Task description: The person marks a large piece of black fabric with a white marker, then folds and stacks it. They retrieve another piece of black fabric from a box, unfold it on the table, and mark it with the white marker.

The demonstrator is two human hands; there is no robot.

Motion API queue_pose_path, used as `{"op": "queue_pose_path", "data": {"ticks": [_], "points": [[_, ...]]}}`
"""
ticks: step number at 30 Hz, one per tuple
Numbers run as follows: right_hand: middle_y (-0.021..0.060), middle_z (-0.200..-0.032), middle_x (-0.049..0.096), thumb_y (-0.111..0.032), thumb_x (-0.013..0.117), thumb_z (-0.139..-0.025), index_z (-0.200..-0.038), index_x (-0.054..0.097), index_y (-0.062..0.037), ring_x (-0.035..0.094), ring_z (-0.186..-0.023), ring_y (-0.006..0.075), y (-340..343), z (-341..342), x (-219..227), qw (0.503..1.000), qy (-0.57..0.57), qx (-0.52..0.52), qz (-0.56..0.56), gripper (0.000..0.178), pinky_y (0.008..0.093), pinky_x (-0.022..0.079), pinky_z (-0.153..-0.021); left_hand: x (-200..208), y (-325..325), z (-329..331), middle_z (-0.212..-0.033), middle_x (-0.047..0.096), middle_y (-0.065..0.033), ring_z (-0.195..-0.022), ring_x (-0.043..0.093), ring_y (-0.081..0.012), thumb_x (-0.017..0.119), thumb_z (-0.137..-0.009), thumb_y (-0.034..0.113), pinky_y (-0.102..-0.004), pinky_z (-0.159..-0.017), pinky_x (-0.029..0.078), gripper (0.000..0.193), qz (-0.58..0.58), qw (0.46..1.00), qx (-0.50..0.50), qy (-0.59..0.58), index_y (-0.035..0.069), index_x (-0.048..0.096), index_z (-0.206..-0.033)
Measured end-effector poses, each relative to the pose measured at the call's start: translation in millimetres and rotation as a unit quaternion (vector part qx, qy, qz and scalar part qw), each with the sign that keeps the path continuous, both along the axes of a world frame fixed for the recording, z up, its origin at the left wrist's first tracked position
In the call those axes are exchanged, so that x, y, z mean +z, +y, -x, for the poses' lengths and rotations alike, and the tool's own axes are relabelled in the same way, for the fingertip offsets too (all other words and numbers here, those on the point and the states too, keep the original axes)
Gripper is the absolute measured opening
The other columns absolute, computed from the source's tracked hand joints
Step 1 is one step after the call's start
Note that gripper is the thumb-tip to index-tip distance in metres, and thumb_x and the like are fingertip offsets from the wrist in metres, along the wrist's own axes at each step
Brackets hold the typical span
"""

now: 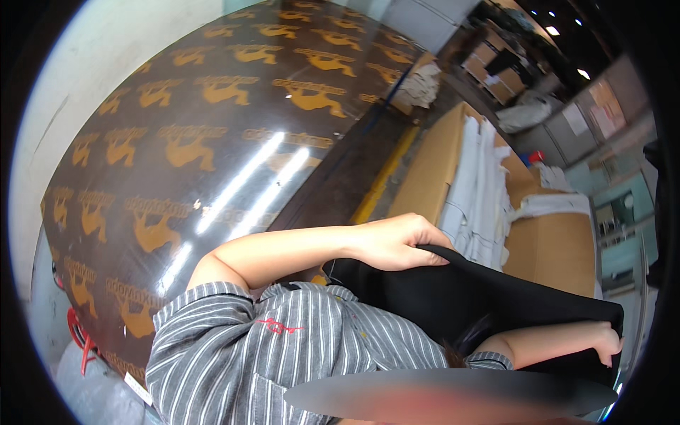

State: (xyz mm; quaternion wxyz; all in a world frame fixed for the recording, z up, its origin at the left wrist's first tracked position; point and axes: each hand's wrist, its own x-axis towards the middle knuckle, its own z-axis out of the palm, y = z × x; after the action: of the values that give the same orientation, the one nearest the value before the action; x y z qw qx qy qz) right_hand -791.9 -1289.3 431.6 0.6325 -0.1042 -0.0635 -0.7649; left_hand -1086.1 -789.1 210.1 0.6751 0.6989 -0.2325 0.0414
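A black piece of cloth (489, 290) stretches between my two hands at the right, close to my body. My left hand (405, 242) pinches its upper edge, thumb against the curled fingers. At the far right, my right hand (605, 343) grips the cloth near its outer corner, with the fingers bent over the edge. The lower part of the cloth is hidden behind my right arm and a blurred patch.
A long glossy brown table (234, 92) with yellow printed shapes fills the left. Beyond my left hand, a cardboard box (425, 170) holds folded white cloth (471, 191). Another cardboard surface (552, 248) adjoins it. Stacked goods and grey cabinets stand at the upper right.
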Motion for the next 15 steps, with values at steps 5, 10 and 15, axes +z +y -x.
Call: {"op": "queue_pose_path", "data": {"ticks": [5,10,15], "points": [[0.0079,-0.101,0.064,-0.014,0.06,-0.081,-0.115,0.058,-0.0139,0.064,-0.09,0.0263,186,-150,22,0.979,0.082,0.183,0.037,0.034,0.041,0.054,-0.079,-31,47,11,-0.107,0.073,-0.0119,-0.101,0.066,-0.0155,0.059,-0.101,0.02,-0.0313,-0.091,0.05,0.032,0.062,0.992,0.103,0.036,-0.006,0.065,-0.12],[-0.0006,-0.115,0.066,-0.029,0.05,-0.098,-0.124,0.053,-0.0289,0.065,-0.095,0.0196,460,-299,82,0.905,0.146,0.385,0.108,0.027,0.0331,0.052,-0.089,-26,92,-10,-0.104,0.071,-0.0038,-0.097,0.061,-0.009,0.058,-0.103,0.022,-0.028,-0.089,0.049,0.032,0.251,0.954,0.154,0.049,-0.004,0.066,-0.119],[0.0161,-0.127,0.059,-0.029,0.059,-0.096,-0.136,0.046,-0.0108,0.063,-0.103,0.0317,898,-125,112,0.784,0.104,0.348,0.504,0.047,0.0412,0.051,-0.094,29,220,-10,-0.107,0.071,-0.0118,-0.093,0.068,-0.0182,0.066,-0.095,0.029,-0.031,-0.087,0.054,0.033,0.363,0.76,0.538,0.041,0.002,0.066,-0.113]]}}
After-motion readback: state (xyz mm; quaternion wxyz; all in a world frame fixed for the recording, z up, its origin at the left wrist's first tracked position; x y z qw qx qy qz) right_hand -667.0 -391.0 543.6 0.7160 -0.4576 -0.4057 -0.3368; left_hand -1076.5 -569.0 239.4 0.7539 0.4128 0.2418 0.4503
